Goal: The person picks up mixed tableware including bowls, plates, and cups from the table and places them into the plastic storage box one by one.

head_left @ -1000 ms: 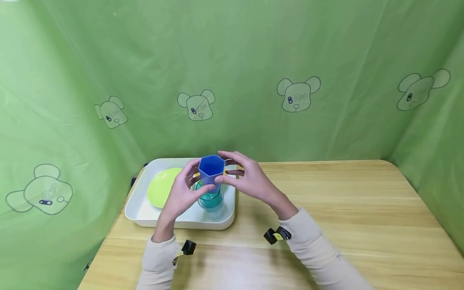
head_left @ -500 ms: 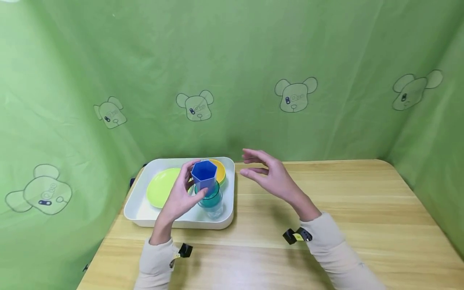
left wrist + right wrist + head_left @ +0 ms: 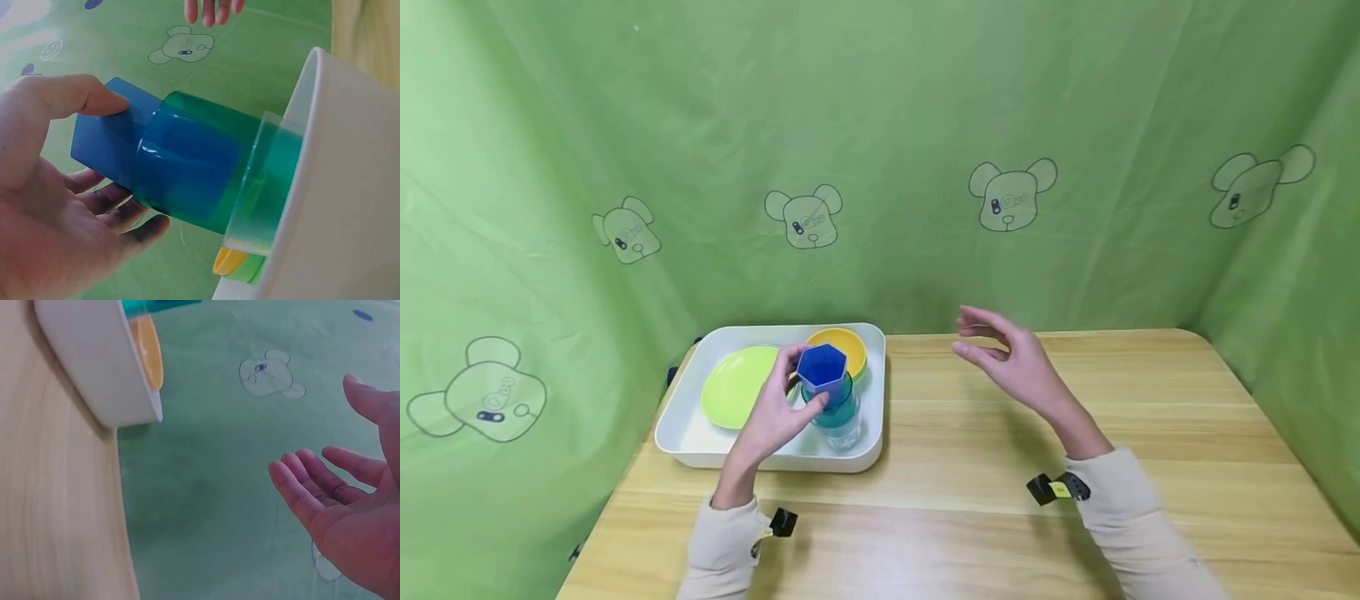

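Observation:
A blue hexagonal cup (image 3: 822,367) is gripped by my left hand (image 3: 775,412), thumb on the near side and fingers round the far side. Its lower part sits inside a teal see-through cup (image 3: 194,162), as the left wrist view shows. That teal cup in turn stands in a clear cup (image 3: 842,433) in the white tray (image 3: 700,454). To the right, above the table, my right hand (image 3: 1018,362) hangs with loosely bent fingers and holds nothing; the right wrist view shows its bare palm (image 3: 356,544).
A lime-green plate (image 3: 737,387) lies in the tray's left part. Behind the cups is a yellow bowl (image 3: 842,342) with something green beneath it. The wooden table (image 3: 970,533) extends to the right, and a green curtain (image 3: 910,108) surrounds its back and sides.
My right hand has let go of the blue cup and moved off to the right. My left hand has lowered that cup into the teal one, shifting slightly left.

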Available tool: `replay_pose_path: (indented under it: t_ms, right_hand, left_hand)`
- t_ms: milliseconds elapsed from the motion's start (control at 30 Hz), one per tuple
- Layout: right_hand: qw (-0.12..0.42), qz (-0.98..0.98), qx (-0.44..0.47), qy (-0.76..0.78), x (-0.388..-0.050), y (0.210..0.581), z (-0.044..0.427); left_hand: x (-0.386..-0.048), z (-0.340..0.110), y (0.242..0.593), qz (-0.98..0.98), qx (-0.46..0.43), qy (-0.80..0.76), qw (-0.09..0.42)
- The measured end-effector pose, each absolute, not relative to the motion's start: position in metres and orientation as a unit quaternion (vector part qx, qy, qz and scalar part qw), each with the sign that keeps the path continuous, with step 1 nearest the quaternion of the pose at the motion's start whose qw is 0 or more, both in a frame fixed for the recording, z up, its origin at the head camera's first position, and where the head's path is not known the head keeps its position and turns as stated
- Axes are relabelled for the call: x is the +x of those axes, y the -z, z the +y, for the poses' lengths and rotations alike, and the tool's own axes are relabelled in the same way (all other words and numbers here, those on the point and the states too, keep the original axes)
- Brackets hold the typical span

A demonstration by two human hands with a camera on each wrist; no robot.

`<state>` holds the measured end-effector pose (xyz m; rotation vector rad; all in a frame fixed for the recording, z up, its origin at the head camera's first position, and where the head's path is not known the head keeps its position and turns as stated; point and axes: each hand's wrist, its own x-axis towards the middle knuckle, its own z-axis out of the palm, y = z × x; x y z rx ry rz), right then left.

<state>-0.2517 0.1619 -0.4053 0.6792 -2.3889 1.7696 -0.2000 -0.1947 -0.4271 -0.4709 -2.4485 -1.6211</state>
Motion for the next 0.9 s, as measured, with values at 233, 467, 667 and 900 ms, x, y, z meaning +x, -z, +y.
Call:
replay_pose_path:
  t_ms: [233,467,667,900]
  right_hand:
    - [0.061,-0.795,0.206,-0.567,-0.257,0.420,0.179]
    - [0.070,-0.817,0.180,-0.543,-0.259,0.439,0.196]
    - [0.063,-0.826,0.158,-0.538,-0.259,0.450,0.208]
    - [0.058,-0.836,0.137,-0.529,-0.260,0.460,0.218]
  left_hand:
    - [-0.200,-0.195,0.431,-0.822,-0.150,0.543,0.080]
    - [-0.199,-0.198,0.439,-0.825,-0.146,0.542,0.062]
    - [-0.200,-0.197,0.442,-0.835,-0.141,0.529,0.053]
    - [-0.200,-0.198,0.443,-0.838,-0.142,0.526,0.029]
